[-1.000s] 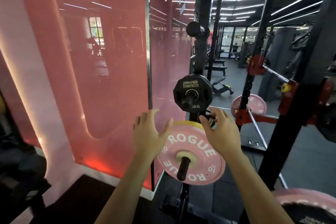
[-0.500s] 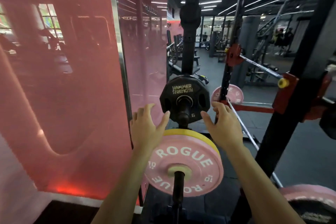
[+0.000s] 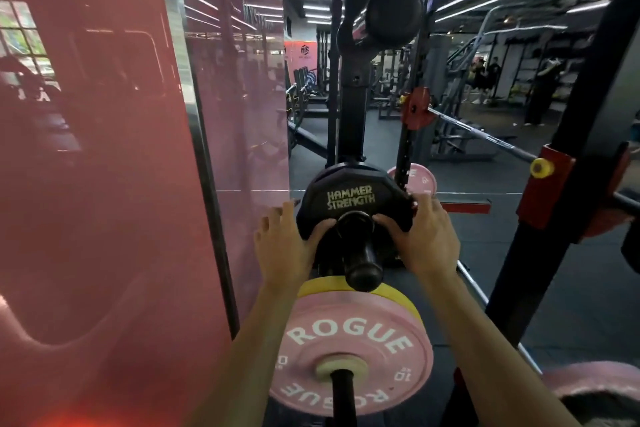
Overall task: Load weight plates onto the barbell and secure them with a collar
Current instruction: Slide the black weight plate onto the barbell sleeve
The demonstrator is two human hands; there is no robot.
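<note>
- Black plate (image 3: 351, 199) is sitting on a storage peg (image 3: 362, 258), both hands gripping its edges to slide it off evenly.
- Left hand (image 3: 282, 250) and right hand (image 3: 424, 243) are curling thumbs over its face.
- Pink plate (image 3: 349, 354) is hanging below the fingers.

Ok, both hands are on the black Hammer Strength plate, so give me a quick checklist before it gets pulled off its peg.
1. Left hand holds the black plate's left edge, thumb on its face: ok.
2. Right hand holds the right edge, thumb near the hub: ok.
3. Storage peg bare in front of the plate, nothing blocking: ok.
4. Pink Rogue plate sits on the lower peg, below the pull path: ok.
5. Fingers behind the plate clear of the rack upright: cannot tell.
6. Collar within reach: cannot tell, none visible.
</note>
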